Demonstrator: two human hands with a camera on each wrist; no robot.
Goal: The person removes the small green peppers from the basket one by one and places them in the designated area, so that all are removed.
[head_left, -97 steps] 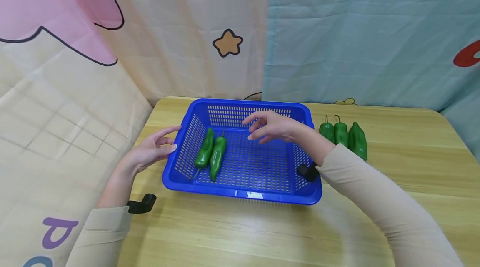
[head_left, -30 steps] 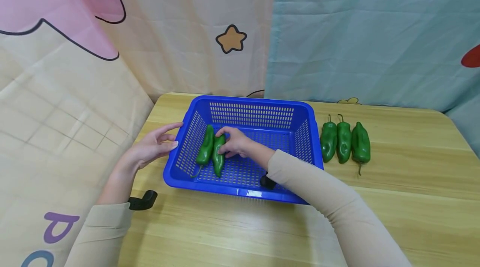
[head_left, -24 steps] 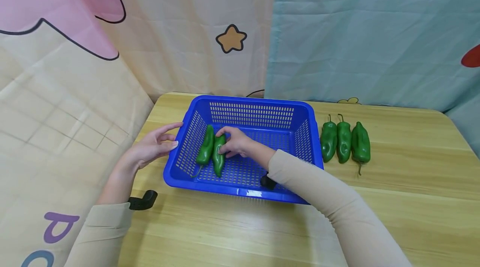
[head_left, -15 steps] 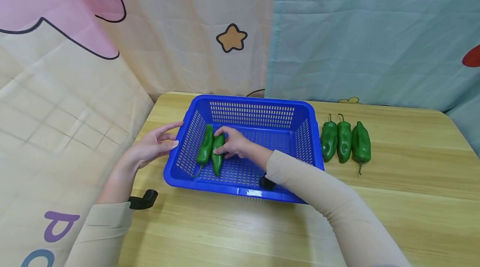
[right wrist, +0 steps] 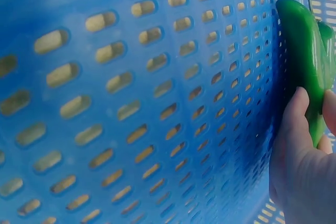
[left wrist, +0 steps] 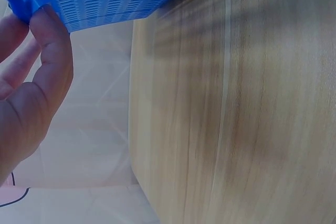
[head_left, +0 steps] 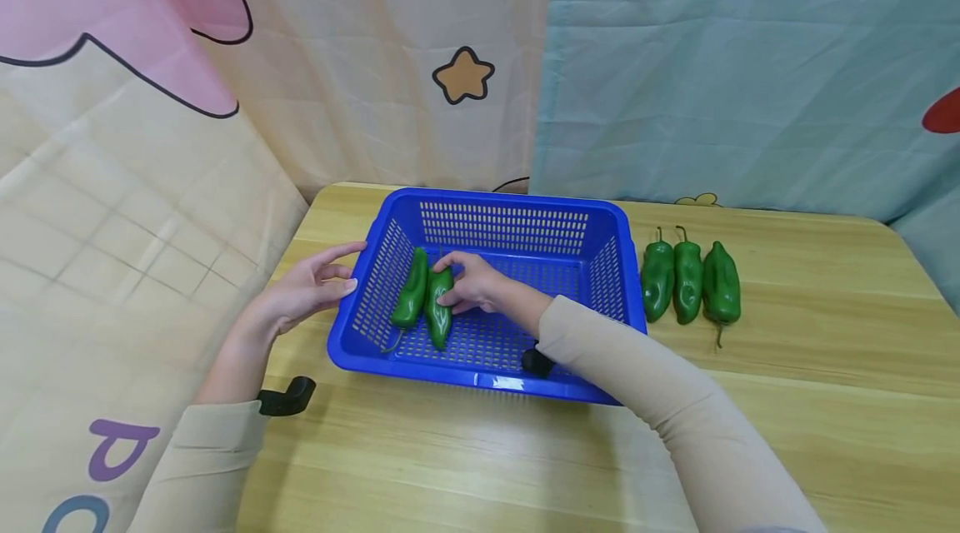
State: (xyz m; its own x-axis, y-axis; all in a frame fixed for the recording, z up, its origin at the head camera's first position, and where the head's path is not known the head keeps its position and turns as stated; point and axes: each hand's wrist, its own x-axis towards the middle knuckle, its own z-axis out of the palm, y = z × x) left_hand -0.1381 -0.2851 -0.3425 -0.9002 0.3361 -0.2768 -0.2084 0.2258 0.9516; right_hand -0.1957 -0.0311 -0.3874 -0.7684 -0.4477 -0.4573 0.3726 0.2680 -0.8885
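Note:
Two long green peppers lie side by side in the left part of a blue perforated plastic basket (head_left: pixel 517 387). My right hand (head_left: pixel 472 283) reaches inside and pinches the right-hand pepper (head_left: pixel 438 318) between thumb and fingers; the right wrist view shows this pepper (right wrist: pixel 302 45) rising from the fingertips. Just left of it lies the other pepper (head_left: pixel 410 296), its stem toward the front. At the basket's left rim, my left hand (head_left: pixel 307 291) touches the outer edge with relaxed, spread thumb and index finger. In the left wrist view, the thumb (left wrist: pixel 52 45) sits against the basket wall under the rim.
Three more green peppers (head_left: pixel 687 283) lie in a row on the wooden table (head_left: pixel 810 333), right of the basket. Printed curtains (head_left: pixel 675 83) hang behind and at the left of the table. My right forearm crosses the basket's front right rim.
Over the past three seconds my right hand has moved left and down onto the right-hand pepper in the basket. During the last second the pepper shifts only slightly. My left hand stays at the rim.

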